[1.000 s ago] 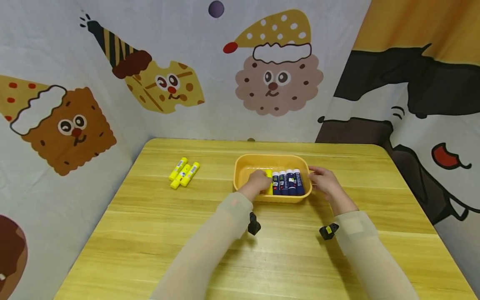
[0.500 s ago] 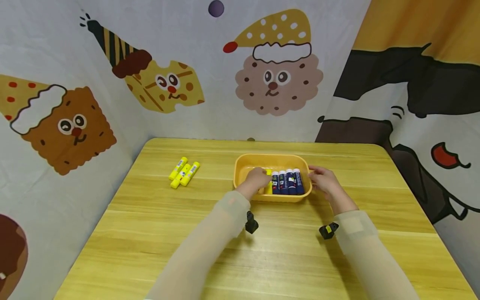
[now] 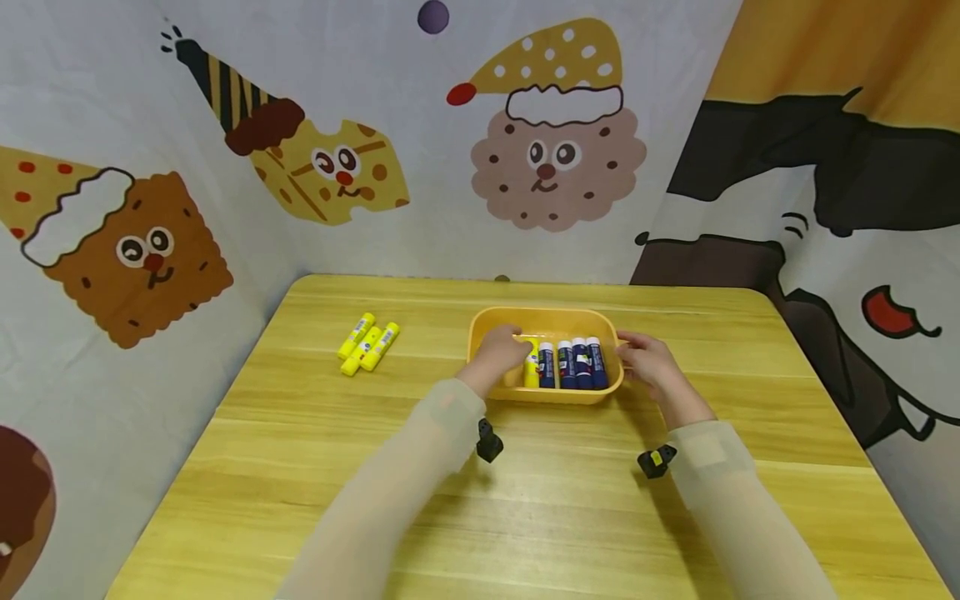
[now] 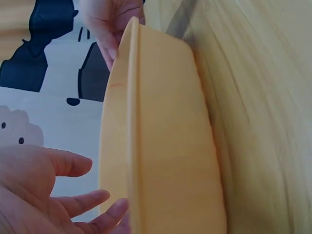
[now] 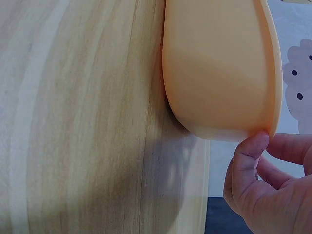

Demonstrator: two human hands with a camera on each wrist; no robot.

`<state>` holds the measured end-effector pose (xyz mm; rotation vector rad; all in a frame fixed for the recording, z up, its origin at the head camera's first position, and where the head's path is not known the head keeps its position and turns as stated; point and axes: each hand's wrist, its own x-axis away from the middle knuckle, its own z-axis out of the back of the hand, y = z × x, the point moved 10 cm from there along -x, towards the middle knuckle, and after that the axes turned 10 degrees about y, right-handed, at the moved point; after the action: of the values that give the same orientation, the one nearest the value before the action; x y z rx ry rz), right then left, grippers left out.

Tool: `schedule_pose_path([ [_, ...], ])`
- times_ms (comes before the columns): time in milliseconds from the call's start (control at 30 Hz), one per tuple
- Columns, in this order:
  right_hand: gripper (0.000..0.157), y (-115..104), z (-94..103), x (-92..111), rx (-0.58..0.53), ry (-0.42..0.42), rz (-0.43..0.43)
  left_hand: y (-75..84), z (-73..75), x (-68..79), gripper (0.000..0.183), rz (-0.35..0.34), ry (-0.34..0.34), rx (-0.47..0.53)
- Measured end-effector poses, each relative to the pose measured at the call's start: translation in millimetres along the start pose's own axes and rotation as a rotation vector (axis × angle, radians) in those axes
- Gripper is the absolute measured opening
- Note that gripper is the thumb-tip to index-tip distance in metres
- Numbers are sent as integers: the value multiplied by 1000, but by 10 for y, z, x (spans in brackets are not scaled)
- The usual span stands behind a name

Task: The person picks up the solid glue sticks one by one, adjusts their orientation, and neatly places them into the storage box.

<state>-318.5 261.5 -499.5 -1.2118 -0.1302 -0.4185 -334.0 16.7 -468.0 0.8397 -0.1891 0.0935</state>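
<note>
An orange plastic tray (image 3: 555,397) stands on the table, with one yellow glue stick (image 3: 531,363) and several navy glue sticks (image 3: 582,365) lying side by side in its right half. My left hand (image 3: 497,354) is over the tray's left part, just left of the yellow stick. In the left wrist view that hand (image 4: 53,195) has its thumb and fingers spread apart with nothing between them; the tray wall hides some fingertips. At the tray's right end my right hand (image 3: 651,367) pinches the rim, thumb and fingers on either side of it in the right wrist view.
Three yellow glue sticks (image 3: 370,345) lie together on the wooden table (image 3: 585,517), left of the tray. A curtain printed with cartoon faces (image 3: 435,183) hangs close behind the table and along its sides. Small black cameras are strapped to both wrists.
My left hand has let go of the yellow glue stick and drawn left. The yellow stick and the navy one beside it now sit slightly further left. My right hand stays on the rim.
</note>
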Motion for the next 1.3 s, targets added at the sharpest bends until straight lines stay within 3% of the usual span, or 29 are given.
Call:
schedule_pose_path([
  [400, 47, 1, -2, -3, 0, -1, -3, 82, 342, 10, 47, -178, 112, -141],
  [667, 48, -2, -4, 10, 4, 0, -11, 22, 669, -34, 45, -246, 215, -59],
  [967, 47, -18, -2, 35, 6, 0, -6, -206, 1096, -121, 49, -288, 312, -73],
  [1300, 48, -30, -9, 43, 2, -8, 0, -668, 1346, -193, 64, -291, 323, -142],
])
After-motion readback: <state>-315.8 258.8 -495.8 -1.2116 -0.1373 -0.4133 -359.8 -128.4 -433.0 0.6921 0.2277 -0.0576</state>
